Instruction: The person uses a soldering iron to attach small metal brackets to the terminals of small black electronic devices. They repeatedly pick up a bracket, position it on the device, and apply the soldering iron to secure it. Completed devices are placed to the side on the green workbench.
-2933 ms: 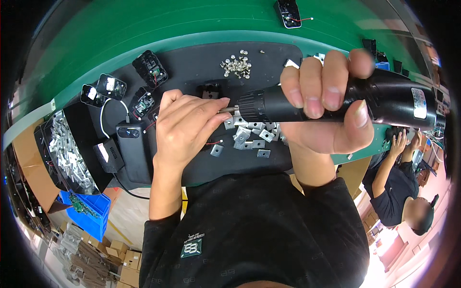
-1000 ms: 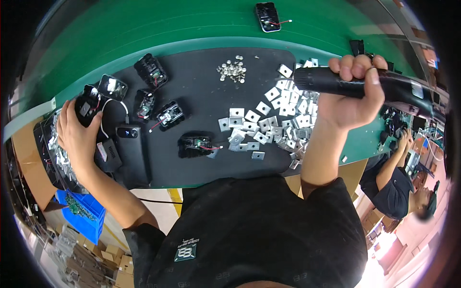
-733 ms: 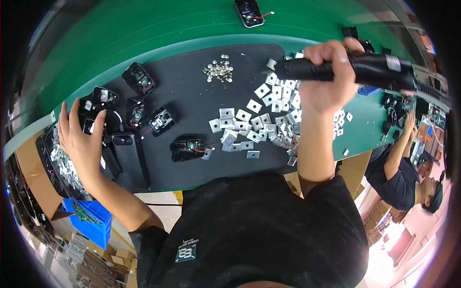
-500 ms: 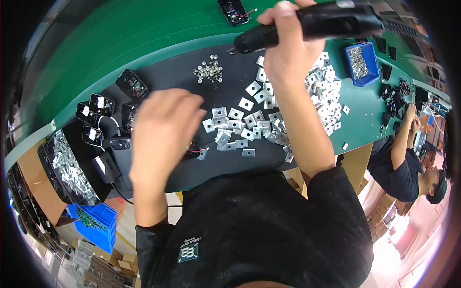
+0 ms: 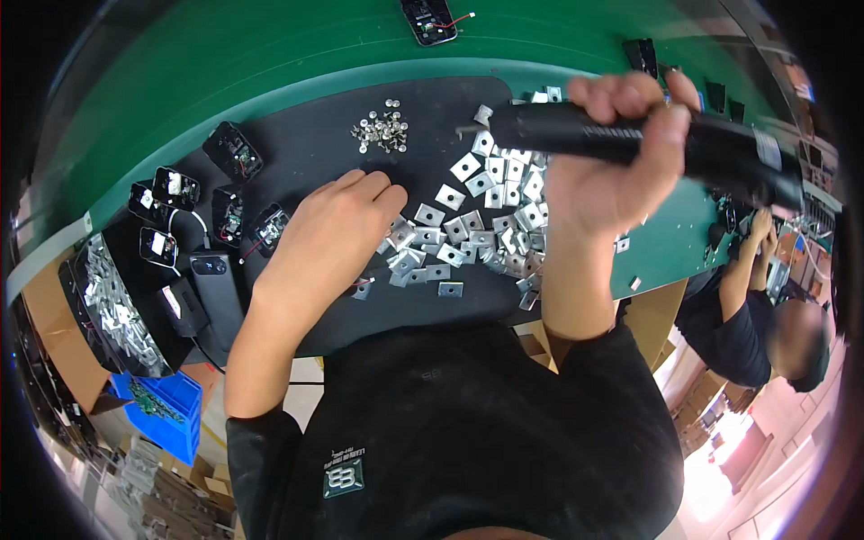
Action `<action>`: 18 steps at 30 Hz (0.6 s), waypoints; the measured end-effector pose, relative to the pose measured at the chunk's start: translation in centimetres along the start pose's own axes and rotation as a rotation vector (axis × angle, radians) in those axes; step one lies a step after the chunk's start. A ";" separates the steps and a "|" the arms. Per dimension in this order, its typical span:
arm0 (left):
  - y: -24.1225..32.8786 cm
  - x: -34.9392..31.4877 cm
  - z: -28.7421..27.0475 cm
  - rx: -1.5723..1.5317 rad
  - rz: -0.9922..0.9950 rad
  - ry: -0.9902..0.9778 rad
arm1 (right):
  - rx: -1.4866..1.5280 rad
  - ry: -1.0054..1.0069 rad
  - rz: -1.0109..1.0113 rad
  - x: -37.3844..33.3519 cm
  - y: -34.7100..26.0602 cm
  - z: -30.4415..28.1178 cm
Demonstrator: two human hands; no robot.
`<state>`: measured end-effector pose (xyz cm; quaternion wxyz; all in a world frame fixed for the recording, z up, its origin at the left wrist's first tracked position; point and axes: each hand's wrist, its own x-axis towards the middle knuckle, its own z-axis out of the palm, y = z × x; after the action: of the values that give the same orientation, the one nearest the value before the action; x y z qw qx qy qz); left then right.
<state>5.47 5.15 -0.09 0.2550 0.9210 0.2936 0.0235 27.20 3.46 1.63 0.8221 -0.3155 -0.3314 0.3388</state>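
In my right hand (image 5: pixel 612 189) is a black electric screwdriver (image 5: pixel 558 129), held level with its bit pointing left, above the square metal plates (image 5: pixel 481 241) with centre holes. My left hand (image 5: pixel 337 220) is at the left edge of these plates, fingers curled downward and together; whatever they pinch is hidden. Beyond it lies a small heap of screws (image 5: pixel 382 135) on the black mat (image 5: pixel 297 121). Just left of my left hand sits an open black housing (image 5: pixel 271 227) with wires and a circuit board.
More open housings (image 5: pixel 232 151) stand at the left, beside a dark phone-like device (image 5: pixel 216 281) and a black bin of metal pieces (image 5: pixel 121 310). Another housing (image 5: pixel 429 22) lies on the green surface at the far side. A co-worker (image 5: pixel 742 306) works at the right.
My left hand has moved right and down to the plates, uncovering a housing. My right hand has carried the screwdriver to the right and slightly nearer.
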 end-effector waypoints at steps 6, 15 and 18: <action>-0.6 1.2 -0.3 -0.310 -0.177 -0.132 | -0.003 -0.095 -0.032 -0.8 -2.3 -1.0; 1.2 -0.4 0.8 -0.153 -0.350 -0.038 | 0.038 -0.049 0.015 -1.2 -2.7 -3.1; 1.7 -0.5 1.2 -0.147 -0.380 -0.027 | 0.067 -0.054 0.040 -1.2 -2.7 -3.2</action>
<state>6.22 3.18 -0.23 0.3252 0.8283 0.4560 -0.0161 29.87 0.06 1.33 0.8161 -0.2851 -0.3354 0.3745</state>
